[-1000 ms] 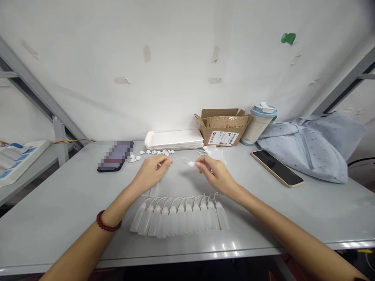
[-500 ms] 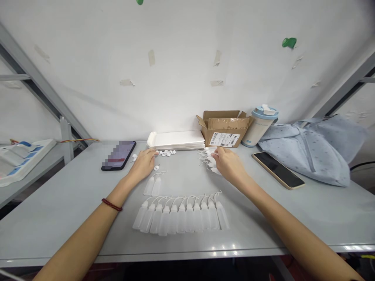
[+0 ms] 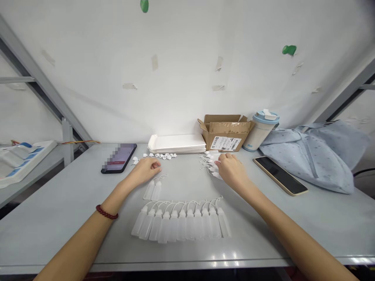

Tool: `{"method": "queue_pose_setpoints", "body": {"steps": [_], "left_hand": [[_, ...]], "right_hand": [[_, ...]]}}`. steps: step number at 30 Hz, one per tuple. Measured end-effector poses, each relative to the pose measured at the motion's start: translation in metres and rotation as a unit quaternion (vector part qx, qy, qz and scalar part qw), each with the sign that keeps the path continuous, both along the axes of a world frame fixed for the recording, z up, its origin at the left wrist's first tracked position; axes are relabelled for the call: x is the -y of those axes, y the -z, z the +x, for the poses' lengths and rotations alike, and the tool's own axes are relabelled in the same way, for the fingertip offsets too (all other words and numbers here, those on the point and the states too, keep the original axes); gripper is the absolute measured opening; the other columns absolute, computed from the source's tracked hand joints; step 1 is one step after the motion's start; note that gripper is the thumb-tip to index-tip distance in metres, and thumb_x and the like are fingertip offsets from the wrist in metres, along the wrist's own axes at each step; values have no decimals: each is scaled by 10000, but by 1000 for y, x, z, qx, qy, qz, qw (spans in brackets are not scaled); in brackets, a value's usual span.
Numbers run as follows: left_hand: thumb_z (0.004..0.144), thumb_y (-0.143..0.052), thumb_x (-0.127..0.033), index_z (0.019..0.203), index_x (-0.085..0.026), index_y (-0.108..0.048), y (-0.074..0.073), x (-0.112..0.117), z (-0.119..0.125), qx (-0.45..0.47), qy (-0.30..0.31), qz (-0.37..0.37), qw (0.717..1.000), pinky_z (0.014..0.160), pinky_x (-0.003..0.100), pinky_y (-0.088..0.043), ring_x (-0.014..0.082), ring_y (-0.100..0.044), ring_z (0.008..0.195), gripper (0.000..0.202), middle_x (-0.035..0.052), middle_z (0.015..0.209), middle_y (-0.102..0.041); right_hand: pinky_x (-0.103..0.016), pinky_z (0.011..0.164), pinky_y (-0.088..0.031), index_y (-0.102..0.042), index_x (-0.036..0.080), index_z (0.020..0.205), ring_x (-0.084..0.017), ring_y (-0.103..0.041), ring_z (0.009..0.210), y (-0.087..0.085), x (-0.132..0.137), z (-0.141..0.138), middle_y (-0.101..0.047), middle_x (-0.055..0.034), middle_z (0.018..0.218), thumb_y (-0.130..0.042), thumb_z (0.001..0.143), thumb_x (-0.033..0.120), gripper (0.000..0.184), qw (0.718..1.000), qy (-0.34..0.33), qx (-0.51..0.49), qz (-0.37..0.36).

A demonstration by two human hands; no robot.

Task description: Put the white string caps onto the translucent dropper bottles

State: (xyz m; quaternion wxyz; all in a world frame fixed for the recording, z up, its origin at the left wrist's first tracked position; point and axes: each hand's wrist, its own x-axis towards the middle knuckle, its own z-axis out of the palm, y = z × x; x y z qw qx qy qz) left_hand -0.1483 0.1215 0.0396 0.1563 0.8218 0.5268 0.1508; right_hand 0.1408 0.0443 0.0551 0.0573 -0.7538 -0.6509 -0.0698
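My left hand is above the table's left middle, thumb and fingers curled together; what they hold, if anything, is hidden. Just behind it lie several small white caps. In front of it are two translucent squeeze bottles with thin white strips at their necks. My right hand is at the right edge of a pile of white pieces with thin strips, its fingers bent and partly hidden. Nearer me, a row of several similar translucent bottles lies side by side.
Along the wall stand a stack of white boxes, an open cardboard box and a blue-lidded cup. Phones lie at left and right. A light blue bag and a power strip flank the table.
My left hand has drawn back towards me from the caps, its fingers now curled; a loose cap near it no longer shows. My right hand has shifted slightly rightward. The view has tilted up a little.
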Motion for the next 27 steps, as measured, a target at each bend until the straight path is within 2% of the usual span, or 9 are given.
{"method": "queue_pose_setpoints", "body": {"steps": [5,9,12,15,19,23,27], "left_hand": [[745,-505,-330,798,-168,-646,-1,1,-2,-14,-9,1,1000,685,300,-454,224,-636,770,221,66,805,-694],[725,-531,-334,808,-153,-656,-4,2,-6,-31,-26,-5,999,660,306,-446,245,-642,772,235,84,798,-694],[710,-539,-305,830,-152,-670,-5,2,-7,-39,-35,-8,999,651,303,-444,246,-648,761,234,87,794,-699],[705,-527,-259,821,-150,-679,-6,3,-7,-41,-35,-5,999,663,297,-445,240,-652,766,220,91,798,-703],[704,-525,-239,794,-146,-683,-7,3,-5,-38,-33,7,999,678,296,-448,241,-654,780,205,94,811,-712],[706,-525,-221,821,-136,-682,-9,4,-3,-31,-34,25,999,709,292,-453,239,-653,812,212,94,850,-716],[719,-512,-207,844,-130,-680,-10,5,-1,-25,-34,38,998,736,302,-457,243,-651,836,223,102,886,-715]], "right_hand": [[-344,741,-404,-612,82,990,-304,-550,999,0,0,1,-619,-163,1018,-481,920,223,205,1000,-12,11,12],[-342,732,-405,-614,107,947,-288,-556,975,1,0,1,-618,-156,1009,-476,917,195,166,998,-38,-4,57],[-350,745,-406,-608,127,921,-270,-567,935,5,1,-4,-628,-141,981,-486,909,179,133,991,-95,-40,90],[-360,766,-411,-594,139,936,-244,-578,904,11,6,-14,-637,-117,956,-502,895,159,102,969,-201,-109,96],[-344,765,-432,-580,143,984,-193,-586,828,10,15,-32,-641,-83,897,-485,902,148,126,917,-347,-193,30],[-313,742,-447,-575,153,1075,-176,-587,811,-2,20,-57,-649,-80,921,-459,923,176,193,882,-412,-221,-61],[-333,777,-438,-551,153,1179,-187,-596,824,-10,15,-86,-645,-100,968,-435,939,205,271,857,-472,-177,-109]]}}
